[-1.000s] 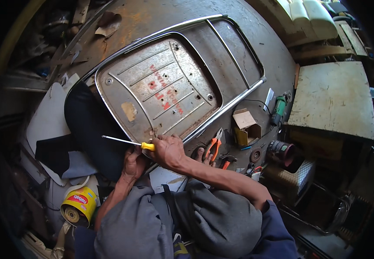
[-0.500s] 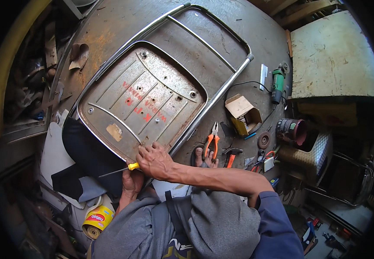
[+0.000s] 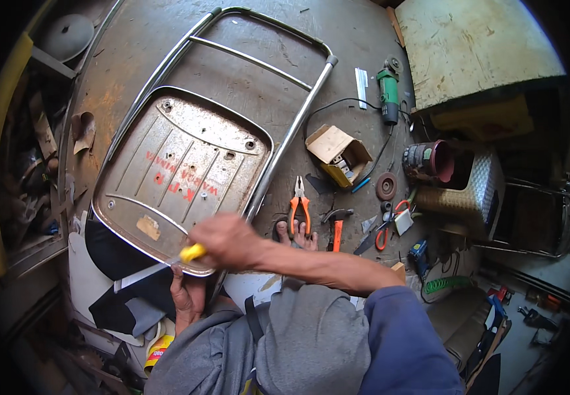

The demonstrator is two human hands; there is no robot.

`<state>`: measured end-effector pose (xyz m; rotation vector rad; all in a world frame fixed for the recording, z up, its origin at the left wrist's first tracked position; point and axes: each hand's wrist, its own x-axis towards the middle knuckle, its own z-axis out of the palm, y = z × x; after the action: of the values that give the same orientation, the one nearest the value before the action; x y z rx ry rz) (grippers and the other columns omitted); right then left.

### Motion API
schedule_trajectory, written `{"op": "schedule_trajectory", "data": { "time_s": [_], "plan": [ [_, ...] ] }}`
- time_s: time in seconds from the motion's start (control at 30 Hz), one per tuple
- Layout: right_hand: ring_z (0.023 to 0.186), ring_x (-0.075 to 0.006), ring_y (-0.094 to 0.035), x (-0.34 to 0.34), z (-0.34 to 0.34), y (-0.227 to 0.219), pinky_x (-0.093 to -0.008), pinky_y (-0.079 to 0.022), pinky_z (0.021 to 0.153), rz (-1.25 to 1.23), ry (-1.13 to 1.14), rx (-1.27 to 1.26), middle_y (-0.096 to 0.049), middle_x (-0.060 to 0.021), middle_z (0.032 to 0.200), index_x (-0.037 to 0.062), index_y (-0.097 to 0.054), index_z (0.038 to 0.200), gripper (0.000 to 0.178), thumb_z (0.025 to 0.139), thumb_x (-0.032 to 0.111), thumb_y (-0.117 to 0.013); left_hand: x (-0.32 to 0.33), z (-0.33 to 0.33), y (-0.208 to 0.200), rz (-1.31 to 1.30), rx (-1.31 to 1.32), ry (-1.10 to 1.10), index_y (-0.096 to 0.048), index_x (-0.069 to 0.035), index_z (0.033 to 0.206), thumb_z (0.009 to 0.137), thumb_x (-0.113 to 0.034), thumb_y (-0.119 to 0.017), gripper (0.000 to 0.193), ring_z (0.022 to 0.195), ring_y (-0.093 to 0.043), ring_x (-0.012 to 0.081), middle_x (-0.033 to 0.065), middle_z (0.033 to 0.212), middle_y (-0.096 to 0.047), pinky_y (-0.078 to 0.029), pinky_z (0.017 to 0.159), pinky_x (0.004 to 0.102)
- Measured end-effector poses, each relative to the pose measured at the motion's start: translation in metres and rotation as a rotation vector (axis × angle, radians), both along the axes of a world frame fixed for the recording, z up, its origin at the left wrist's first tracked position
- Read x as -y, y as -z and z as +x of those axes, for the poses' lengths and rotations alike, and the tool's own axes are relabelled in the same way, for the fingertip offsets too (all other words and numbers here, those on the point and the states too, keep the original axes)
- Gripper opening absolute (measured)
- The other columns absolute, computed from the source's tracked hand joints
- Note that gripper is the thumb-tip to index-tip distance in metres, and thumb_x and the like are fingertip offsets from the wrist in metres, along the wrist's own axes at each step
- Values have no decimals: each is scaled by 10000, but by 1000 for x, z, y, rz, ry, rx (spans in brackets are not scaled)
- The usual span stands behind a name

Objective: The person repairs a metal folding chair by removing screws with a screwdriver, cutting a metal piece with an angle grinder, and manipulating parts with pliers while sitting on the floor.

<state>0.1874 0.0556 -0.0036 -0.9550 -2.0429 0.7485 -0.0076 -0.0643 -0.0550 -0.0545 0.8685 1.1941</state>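
A folding chair's metal seat pan [image 3: 127,174] lies underside up, rusted, with raised ribs and red lettering. Its chrome tube frame [image 3: 290,135] stretches away beyond it. Over the near edge of the pan, my right hand [image 3: 226,240] is closed round the yellow handle of a screwdriver [image 3: 193,253]. The shaft, smeared by motion, points left across the rim. My left hand [image 3: 186,294] holds the near rim from below, its thumb up against the edge and its other fingers partly hidden. Black sheet material [image 3: 110,253] shows under the pan's left side.
Right of the frame are orange-handled pliers [image 3: 299,207], a hammer [image 3: 337,232], an open carton [image 3: 337,148], a green angle grinder [image 3: 388,92] and scissors [image 3: 382,236]. Bare toes [image 3: 298,238] show beside the pliers. A yellow can [image 3: 158,349] stands near my left arm.
The whole view has shifted, so the chair and tools appear farther left. The screwdriver has moved and is now blurred in my right hand. My left hand stays at the near rim.
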Motion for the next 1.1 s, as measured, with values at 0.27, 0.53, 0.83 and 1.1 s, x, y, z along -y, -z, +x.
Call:
{"op": "schedule_trajectory", "data": {
  "time_s": [0.27, 0.53, 0.83, 1.1],
  "plan": [
    [665, -340, -634, 114, 233, 54, -438, -503, 606, -345, 1042, 388, -628, -154, 774, 37, -650, 846, 226, 877, 252, -711, -19, -9, -39, -121, -119, 42, -386, -31, 1505, 920, -184, -656, 661, 1363, -486, 315, 133, 1488, -497, -369, 1170, 528],
    [864, -406, -624, 201, 321, 109, -509, -490, 769, -622, 1310, 655, -642, -190, 906, 38, -661, 965, 309, 862, 322, -726, -45, -25, -96, -152, -219, -63, -461, -24, 1445, 905, -192, -654, 597, 1259, -586, 302, 143, 1411, -578, -484, 1090, 487],
    [1054, -358, -656, 78, 224, 82, -415, -520, 936, -385, 751, 222, -675, -211, 1133, -3, -644, 1209, 320, 902, 85, -612, -80, -30, -148, -165, -263, -157, -526, -7, 1356, 895, -154, -692, 512, 1108, -670, 286, 163, 1272, -660, -594, 935, 434],
    [1003, -414, -610, 10, 265, 129, -482, -498, 944, -231, 973, 369, -591, -275, 1117, -61, -563, 1295, 442, 875, 74, -592, -105, -37, -160, -119, -343, -105, -543, -5, 1328, 886, -145, -692, 487, 1036, -692, 267, 151, 1233, -677, -629, 818, 390]
  ]
}}
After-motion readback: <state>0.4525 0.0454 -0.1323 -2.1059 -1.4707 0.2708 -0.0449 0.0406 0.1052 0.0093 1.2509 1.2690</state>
